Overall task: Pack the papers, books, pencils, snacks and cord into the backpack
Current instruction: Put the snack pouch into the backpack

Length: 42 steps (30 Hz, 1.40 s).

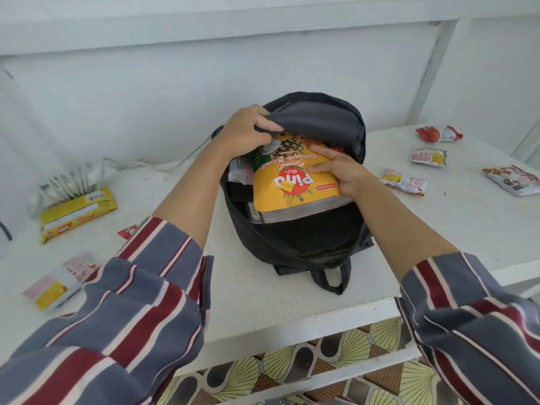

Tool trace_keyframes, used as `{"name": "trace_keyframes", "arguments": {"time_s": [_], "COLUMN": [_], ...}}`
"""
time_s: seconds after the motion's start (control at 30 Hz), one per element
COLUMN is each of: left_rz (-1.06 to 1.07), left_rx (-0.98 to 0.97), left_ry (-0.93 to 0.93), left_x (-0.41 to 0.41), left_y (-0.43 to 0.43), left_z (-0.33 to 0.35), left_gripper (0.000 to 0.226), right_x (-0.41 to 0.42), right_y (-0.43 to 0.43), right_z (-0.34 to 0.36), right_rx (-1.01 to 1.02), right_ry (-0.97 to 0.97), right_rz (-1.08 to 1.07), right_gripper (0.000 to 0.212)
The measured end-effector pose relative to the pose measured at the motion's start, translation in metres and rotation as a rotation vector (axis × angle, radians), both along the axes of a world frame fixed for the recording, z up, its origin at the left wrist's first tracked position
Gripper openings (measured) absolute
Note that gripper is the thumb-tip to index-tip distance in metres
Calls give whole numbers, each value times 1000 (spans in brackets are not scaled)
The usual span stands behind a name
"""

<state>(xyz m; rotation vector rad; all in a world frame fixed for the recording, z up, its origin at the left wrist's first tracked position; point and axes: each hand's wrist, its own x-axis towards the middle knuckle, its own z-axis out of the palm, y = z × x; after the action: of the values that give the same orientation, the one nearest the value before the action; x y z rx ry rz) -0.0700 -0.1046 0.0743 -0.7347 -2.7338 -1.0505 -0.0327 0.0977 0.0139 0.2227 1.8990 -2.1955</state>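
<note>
Over to the black fabric backpack point(306, 247), lying flat and unzipped on the white counter point(263, 302). Gripping the edge of the raised grey-lined flap point(315, 118) with the left hand point(248, 133), fingers point(268, 127) curled over the fabric, propping the mouth wide. Holding the yellow foil pouch of pineapple coconut biscuits point(292, 182) in the right hand point(336, 168), fingertips pressed on the printed face, palm round the side edge. Pouch roughly halfway in: far end tucked under the flap, near end with its silvery band in plain view in the opening. Resting on white papers point(239, 171) and some darker flat things inside, too hidden to name.

Plenty left to pack, by the look of it: small snack packets point(429, 156) scattered to the right, a yellow rectangular biscuit pack point(77, 213) and a pink-and-yellow wrapper point(58, 285) to the left, a white cord point(152, 164) trailing along the back wall.

Trouble ahead? Most likely a snag: leading corner catching the papers and creasing them if shoved in flat. Could also lose the flap: one slack left grip, and down over the pouch, blocking the way. Too hard a squeeze from the right, and crushed biscuits. Probably safer tilting the pouch downward and sliding it along the back panel, flap held high.
</note>
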Motion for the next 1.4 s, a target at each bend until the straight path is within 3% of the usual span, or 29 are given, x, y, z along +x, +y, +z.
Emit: {"name": "trace_keyframes", "arguments": {"time_s": [0.17, 0.4, 0.7, 0.83, 0.87, 0.93, 1.03, 1.13, 1.23, 1.4], "left_rz": [-45, 1, 69, 52, 48, 44, 43, 52, 39, -10], "left_rx": [-51, 77, 98, 69, 62, 55, 69, 84, 83, 51], "left_ry": [-32, 7, 72, 77, 75, 73, 82, 121, 137, 163], "left_x": [-1, -1, 0, 2, 2, 1, -1, -3, -5, -12], "left_y": [-6, -2, 3, 2, 1, 0, 0, 0, -1, -6], "left_z": [1, -8, -10, -6, -5, -4, -5, -7, -7, -5], "left_gripper": [43, 40, 40, 40, 40, 40, 39, 39, 40, 42], "right_x": [13, 40, 20, 8, 8, 14, 34, 37, 22, 5], "right_y": [8, 29, -8, -20, -20, -15, -19, -37, -45, -48], "right_z": [7, -2, -4, -3, -4, -9, -19, -32, -41, -50], "right_rx": [181, 134, 36, 103, 180, 547, 1055, 1256, 1380, 1510], "right_ry": [51, -37, 68, 81, 101, 226, 540, 915, 910, 990], "right_rz": [48, 244, -62, -152, -167, -226, -356, -187, 13, -58], "right_gripper": [51, 57, 46, 42, 41, 42, 41, 40, 44, 49]}}
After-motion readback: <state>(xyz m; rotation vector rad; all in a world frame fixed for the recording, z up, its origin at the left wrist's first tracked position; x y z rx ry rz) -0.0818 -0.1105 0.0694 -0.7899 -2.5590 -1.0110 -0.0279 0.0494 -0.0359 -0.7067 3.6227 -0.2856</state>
